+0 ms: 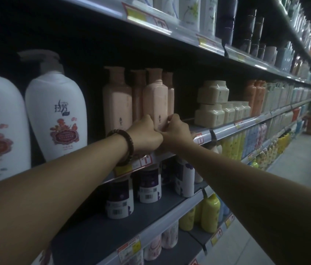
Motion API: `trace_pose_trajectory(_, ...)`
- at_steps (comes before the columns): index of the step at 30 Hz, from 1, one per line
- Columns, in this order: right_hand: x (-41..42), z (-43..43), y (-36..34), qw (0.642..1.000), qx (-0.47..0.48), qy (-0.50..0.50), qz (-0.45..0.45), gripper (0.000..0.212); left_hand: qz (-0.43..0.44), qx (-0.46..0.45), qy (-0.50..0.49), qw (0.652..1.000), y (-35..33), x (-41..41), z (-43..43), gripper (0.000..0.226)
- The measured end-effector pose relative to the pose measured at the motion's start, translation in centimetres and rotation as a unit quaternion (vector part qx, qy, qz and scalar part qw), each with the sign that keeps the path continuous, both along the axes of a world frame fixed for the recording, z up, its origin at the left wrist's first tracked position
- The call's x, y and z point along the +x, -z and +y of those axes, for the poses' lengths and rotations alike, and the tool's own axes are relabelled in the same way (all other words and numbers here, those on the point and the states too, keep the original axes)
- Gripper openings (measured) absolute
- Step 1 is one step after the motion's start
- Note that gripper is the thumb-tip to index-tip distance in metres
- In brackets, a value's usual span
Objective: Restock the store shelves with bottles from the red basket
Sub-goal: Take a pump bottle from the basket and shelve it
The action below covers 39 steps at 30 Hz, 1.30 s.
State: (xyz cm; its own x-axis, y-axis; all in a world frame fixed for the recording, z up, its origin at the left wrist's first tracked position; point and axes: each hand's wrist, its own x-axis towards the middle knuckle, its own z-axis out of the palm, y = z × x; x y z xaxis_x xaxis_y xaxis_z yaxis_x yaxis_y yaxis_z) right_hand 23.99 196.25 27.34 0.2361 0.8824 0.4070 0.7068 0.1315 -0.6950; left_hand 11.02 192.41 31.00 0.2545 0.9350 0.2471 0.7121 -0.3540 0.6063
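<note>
A tall pink bottle (155, 100) with a darker pink cap stands upright near the front edge of the middle shelf (204, 129). My left hand (146, 133), a dark bead bracelet on its wrist, grips the bottle's lower left side. My right hand (176, 129) holds its lower right side, fingers curled on the front. The two hands touch each other below the bottle. More pink bottles (117, 100) stand beside and behind it. The red basket is not in view.
Two large white pump bottles (55, 113) stand left on the same shelf, beige jars (211, 104) to the right. White-and-purple bottles (149, 186) sit on the shelf below, yellow bottles (210, 213) lower. The aisle floor (294, 169) runs along the right.
</note>
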Motion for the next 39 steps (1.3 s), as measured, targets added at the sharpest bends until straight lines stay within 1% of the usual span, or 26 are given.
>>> trace_pose_trajectory(4,0.0,0.2,0.1,1.000,0.002,0.002,-0.006,0.062,0.005,-0.004,-0.011,1.000,0.0,0.2,-0.3,0.065)
trace_pose_trajectory(11,0.0,0.1,0.1,1.000,0.004,0.004,-0.015,0.056,0.016,-0.017,-0.032,0.999,-0.1,0.5,-0.7,0.072)
trace_pose_trajectory(16,-0.4,0.1,-0.1,1.000,0.003,0.008,-0.030,0.052,0.009,-0.021,-0.052,0.998,0.1,0.5,-0.6,0.062)
trace_pose_trajectory(18,-0.5,0.0,-0.3,0.999,-0.001,0.016,-0.036,0.049,0.012,-0.021,-0.057,0.998,0.0,0.6,-0.7,0.062)
trace_pose_trajectory(25,-1.2,-0.5,-0.5,0.998,-0.001,0.040,-0.038,0.037,-0.003,-0.044,-0.066,0.997,0.2,0.8,-0.4,0.079)
trace_pose_trajectory(31,-1.2,-0.5,-0.6,0.998,0.003,0.034,-0.043,0.039,-0.006,-0.039,-0.068,0.997,0.4,0.6,0.0,0.081)
trace_pose_trajectory(36,-0.7,-0.1,-0.9,0.999,-0.005,0.013,-0.038,0.044,-0.002,-0.015,-0.081,0.997,0.6,0.4,0.0,0.073)
trace_pose_trajectory(39,-0.2,0.1,-0.8,0.999,-0.003,-0.002,-0.032,0.047,-0.002,-0.008,-0.092,0.996,0.6,0.4,-0.2,0.073)
